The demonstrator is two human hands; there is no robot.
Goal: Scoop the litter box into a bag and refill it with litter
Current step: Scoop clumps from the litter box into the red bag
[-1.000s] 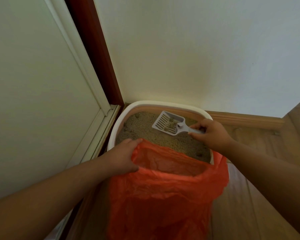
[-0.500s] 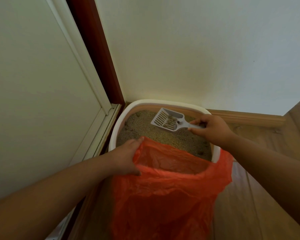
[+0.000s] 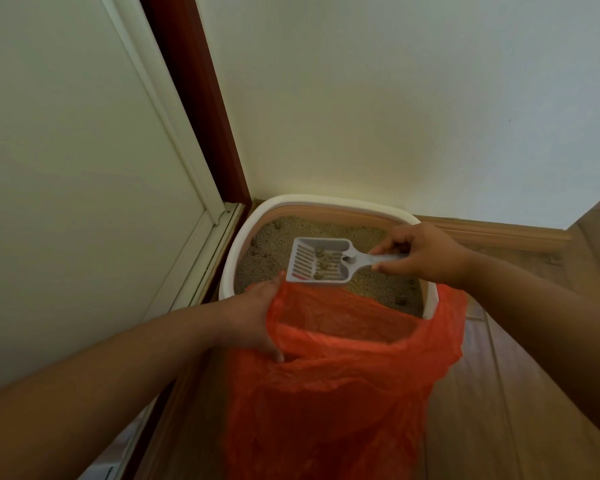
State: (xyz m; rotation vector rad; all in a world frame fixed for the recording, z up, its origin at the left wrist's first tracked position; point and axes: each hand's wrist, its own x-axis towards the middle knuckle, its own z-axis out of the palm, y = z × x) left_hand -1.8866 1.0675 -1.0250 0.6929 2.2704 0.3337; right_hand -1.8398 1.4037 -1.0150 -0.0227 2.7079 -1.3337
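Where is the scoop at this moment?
In the head view, the scoop sits mid-frame, held by the right hand above the litter box, just beyond the orange bag that the left hand holds open.

A white litter box (image 3: 238,244) sits in the corner, filled with tan litter (image 3: 371,282). A pale slotted scoop (image 3: 321,260) holding a few clumps (image 3: 323,263) hangs level above it, just beside the open mouth of an orange plastic bag (image 3: 343,386).
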